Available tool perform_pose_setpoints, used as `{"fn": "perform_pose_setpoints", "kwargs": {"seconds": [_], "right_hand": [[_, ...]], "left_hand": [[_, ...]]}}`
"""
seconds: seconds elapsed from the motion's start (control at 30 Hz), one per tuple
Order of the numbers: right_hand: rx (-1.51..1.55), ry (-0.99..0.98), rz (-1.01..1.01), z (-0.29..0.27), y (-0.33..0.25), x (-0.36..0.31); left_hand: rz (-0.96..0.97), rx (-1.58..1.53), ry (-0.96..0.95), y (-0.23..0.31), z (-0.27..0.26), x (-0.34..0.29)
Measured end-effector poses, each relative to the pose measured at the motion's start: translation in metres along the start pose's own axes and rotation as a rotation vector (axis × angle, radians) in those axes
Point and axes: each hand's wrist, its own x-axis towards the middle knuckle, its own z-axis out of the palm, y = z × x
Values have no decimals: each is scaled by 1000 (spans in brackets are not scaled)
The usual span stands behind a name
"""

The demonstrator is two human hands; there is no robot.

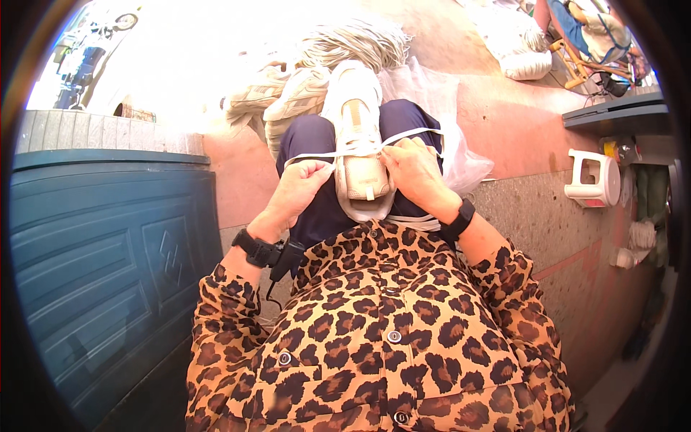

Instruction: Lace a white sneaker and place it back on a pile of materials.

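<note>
A cream-white sneaker [354, 83] rests between my thighs, its toe pointing away from me and its beige tongue [366, 176] toward my belly. White shoelace [317, 155] runs across its upper and stretches out to the left, where my left hand [294, 193] pinches it beside the shoe. Close against the shoe's right side, my right hand [419, 173] is closed with thumb and forefinger on the lace near the eyelets. A loop of lace arches over the back of that hand. The fingertips hide the exact eyelet.
More pale sneakers [291, 97] lie beyond my left knee, next to a bundle of laces [356, 45]. Clear plastic bag [464, 155] is by my right knee. A blue panelled door [93, 252] stands left; a white stool [594, 178] right. Another person [601, 32] sits far right.
</note>
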Motion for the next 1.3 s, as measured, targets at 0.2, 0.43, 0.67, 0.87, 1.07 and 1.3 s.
{"fn": "perform_pose_setpoints", "kwargs": {"seconds": [0.2, 0.43, 0.67, 0.87, 1.07, 1.3], "right_hand": [[51, 69, -5, 4, 4, -2], [18, 63, -12, 4, 3, -4], [22, 85, -20, 5, 6, -2], [38, 103, -32, 6, 5, 0], [45, 113, -34, 10, 5, -4], [12, 145, -51, 12, 5, -4]], "left_hand": [[173, 159, 163, -2, 1, -3], [222, 412, 178, -15, 5, 2], [120, 311, 123, -3, 5, 8], [142, 138, 162, -4, -1, 5], [169, 52, 179, -7, 0, 10], [221, 211, 298, -6, 6, 16]]}}
